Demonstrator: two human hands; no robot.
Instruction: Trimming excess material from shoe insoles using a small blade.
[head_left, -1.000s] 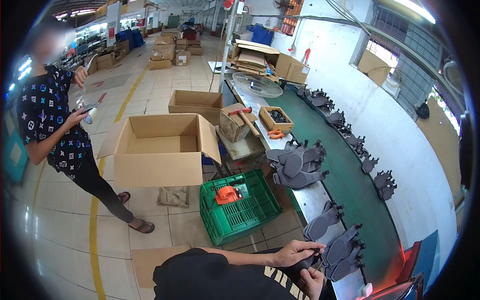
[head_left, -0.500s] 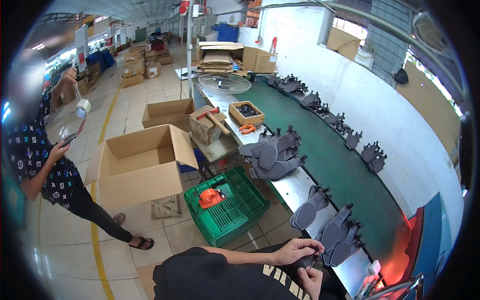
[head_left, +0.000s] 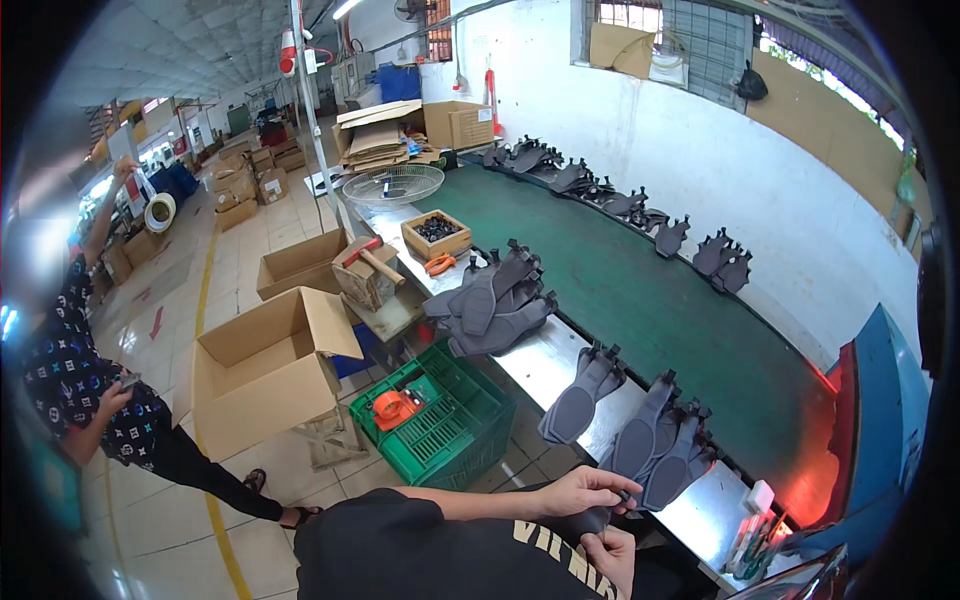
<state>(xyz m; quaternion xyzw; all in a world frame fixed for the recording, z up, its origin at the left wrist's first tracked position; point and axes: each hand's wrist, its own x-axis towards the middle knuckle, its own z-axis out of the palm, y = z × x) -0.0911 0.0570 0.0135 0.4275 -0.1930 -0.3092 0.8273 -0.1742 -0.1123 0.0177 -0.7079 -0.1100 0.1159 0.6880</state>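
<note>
Near the bottom of the view, my left hand point(head_left: 588, 492) reaches across with its fingers bent and pinched at the upper end of a dark padded piece point(head_left: 584, 522). Just below, my right hand point(head_left: 613, 558) grips the same piece between thumb and fingers. Much of the piece is hidden by my hands and black shirt. Beside my hands, on the metal table edge point(head_left: 690, 525), lies a cluster of dark grey padded pieces point(head_left: 640, 440) with narrow tabbed ends. Another small stack of padded pieces point(head_left: 575, 400) lies farther along, then a larger pile point(head_left: 495, 300).
A green conveyor belt point(head_left: 620, 290) runs along the table, with more pieces at its far side. Left stand a green crate point(head_left: 450, 440) and an open carton point(head_left: 265, 390). A hammer point(head_left: 375, 260) and orange pliers point(head_left: 440, 264) lie farther off. A co-worker point(head_left: 90, 370) holds a tape roll.
The view has turned, shifting the table and boxes leftward. Both my hands stay on the dark piece, slightly changed in pose. The co-worker's hand with the tape roll looks higher against the body.
</note>
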